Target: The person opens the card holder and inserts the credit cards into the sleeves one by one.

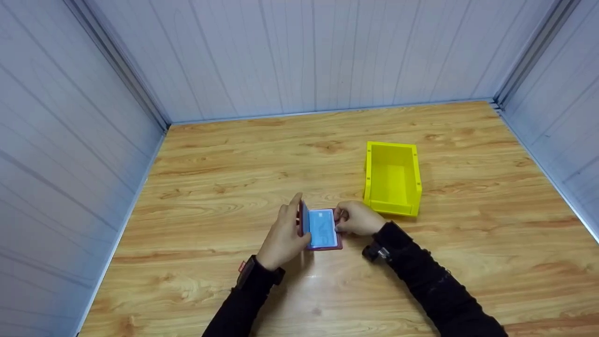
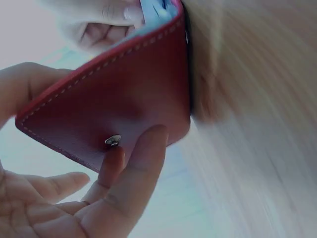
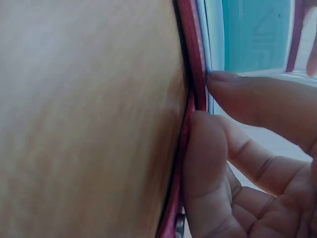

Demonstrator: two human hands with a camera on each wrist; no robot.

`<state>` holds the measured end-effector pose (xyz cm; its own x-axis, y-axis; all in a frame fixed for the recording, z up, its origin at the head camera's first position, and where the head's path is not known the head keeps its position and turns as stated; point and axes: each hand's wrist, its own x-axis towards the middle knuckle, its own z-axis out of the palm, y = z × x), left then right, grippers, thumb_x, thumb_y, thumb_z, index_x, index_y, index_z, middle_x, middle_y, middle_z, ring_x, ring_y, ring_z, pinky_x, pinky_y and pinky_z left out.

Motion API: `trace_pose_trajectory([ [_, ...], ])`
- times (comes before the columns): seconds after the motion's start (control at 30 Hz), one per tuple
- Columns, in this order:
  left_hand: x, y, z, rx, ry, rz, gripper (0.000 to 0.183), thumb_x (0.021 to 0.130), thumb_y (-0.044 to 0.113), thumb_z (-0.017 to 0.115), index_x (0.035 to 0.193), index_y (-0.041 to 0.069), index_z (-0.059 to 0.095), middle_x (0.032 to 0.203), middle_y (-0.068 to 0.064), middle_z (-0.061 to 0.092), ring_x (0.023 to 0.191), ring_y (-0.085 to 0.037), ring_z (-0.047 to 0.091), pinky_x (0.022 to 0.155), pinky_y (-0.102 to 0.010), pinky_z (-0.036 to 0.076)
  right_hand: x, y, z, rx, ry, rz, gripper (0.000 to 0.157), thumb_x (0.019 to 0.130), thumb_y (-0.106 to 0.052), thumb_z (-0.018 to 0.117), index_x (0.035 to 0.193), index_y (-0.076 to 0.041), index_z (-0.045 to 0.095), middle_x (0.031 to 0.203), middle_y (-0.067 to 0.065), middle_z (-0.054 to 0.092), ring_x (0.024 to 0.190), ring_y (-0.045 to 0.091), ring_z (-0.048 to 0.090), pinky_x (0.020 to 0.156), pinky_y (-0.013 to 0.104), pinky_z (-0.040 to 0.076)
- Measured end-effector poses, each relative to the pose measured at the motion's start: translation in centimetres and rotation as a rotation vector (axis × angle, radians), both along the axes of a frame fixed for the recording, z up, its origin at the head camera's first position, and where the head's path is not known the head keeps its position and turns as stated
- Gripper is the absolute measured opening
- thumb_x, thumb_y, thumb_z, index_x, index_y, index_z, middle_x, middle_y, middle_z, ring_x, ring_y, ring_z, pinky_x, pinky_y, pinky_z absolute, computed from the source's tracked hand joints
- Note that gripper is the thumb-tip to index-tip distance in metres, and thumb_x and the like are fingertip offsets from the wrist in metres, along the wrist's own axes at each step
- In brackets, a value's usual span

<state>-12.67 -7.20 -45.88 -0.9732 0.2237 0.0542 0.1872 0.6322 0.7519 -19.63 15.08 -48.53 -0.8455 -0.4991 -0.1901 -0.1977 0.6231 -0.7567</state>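
Note:
A red leather card wallet [image 2: 114, 94] with pale stitching and a metal snap [image 2: 113, 140] stands opened like a book, low over the wooden table. Inside it lies a light blue card [image 1: 323, 231] in a clear sleeve. My left hand [image 1: 282, 236] holds the raised left cover, thumb on the inner side and fingers against the outside. At the opposite edge, my right hand [image 1: 359, 218] pinches the wallet's right side between thumb and index finger. The right wrist view shows the thumb by the sleeve edges and the fingertip against the red leather.
A yellow plastic bin [image 1: 391, 208] stands on the wooden table [image 1: 220, 187], behind and to the right of the right hand. White panel walls [image 1: 290, 56] enclose the table at the back and both sides.

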Motion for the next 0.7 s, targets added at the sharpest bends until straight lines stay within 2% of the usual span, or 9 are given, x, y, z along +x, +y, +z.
trace_pose_trajectory([
  [0.13, 0.0, 0.8, -0.3, -0.035, 0.019, -0.044, 0.096, 0.075, 0.002, 0.067, 0.157, 0.010, 0.017, 0.117, -0.014, 0.045, 0.077, -0.013, 0.049, 0.062, -0.022, 0.046, 0.0, -0.1, 0.0, -0.012, 0.005, 0.016, 0.018, 0.078, -0.005, 0.073, 0.092, -0.003, 0.063, 0.072, 0.003, 0.060, 0.058, 0.010, 0.052, 0.050, 0.025, 0.046],
  [0.33, 0.0, 1.8, -0.7, -0.111, 0.103, -0.083, 0.092, 0.075, 0.007, 0.071, 0.153, -0.003, 0.024, 0.116, -0.016, 0.048, 0.087, -0.015, 0.050, 0.073, -0.026, 0.047, 0.0, 0.0, 0.0, -0.023, -0.001, 0.018, 0.017, 0.079, -0.004, 0.072, 0.093, -0.002, 0.063, 0.073, 0.004, 0.060, 0.059, 0.011, 0.053, 0.051, 0.025, 0.047],
  [0.5, 0.0, 2.5, -0.9, -0.186, 0.163, -0.095, 0.079, 0.078, 0.016, 0.075, 0.142, -0.013, 0.039, 0.125, -0.023, 0.052, 0.103, -0.026, 0.058, 0.088, -0.036, 0.051, 0.0, 0.0, 0.0, -0.021, -0.009, 0.008, 0.017, 0.079, -0.004, 0.072, 0.093, -0.001, 0.063, 0.074, 0.003, 0.060, 0.059, 0.011, 0.053, 0.051, 0.025, 0.047],
  [0.6, 0.1, 2.8, -1.0, -0.235, 0.192, -0.105, 0.073, 0.081, 0.021, 0.075, 0.138, -0.014, 0.045, 0.131, -0.028, 0.053, 0.116, -0.035, 0.057, 0.098, -0.042, 0.049, 0.0, -0.1, 0.0, -0.010, -0.010, 0.002, 0.017, 0.079, -0.005, 0.072, 0.093, -0.001, 0.063, 0.074, 0.003, 0.061, 0.058, 0.010, 0.053, 0.051, 0.024, 0.046],
  [0.7, 0.2, 3.1, -1.1, -0.295, 0.233, -0.114, 0.070, 0.083, 0.026, 0.075, 0.134, -0.014, 0.049, 0.133, -0.030, 0.054, 0.119, -0.039, 0.057, 0.101, -0.044, 0.048, 0.0, -0.2, 0.0, 0.000, 0.002, 0.007, 0.016, 0.080, -0.006, 0.072, 0.092, -0.002, 0.064, 0.075, 0.004, 0.062, 0.059, 0.010, 0.053, 0.052, 0.025, 0.046],
])
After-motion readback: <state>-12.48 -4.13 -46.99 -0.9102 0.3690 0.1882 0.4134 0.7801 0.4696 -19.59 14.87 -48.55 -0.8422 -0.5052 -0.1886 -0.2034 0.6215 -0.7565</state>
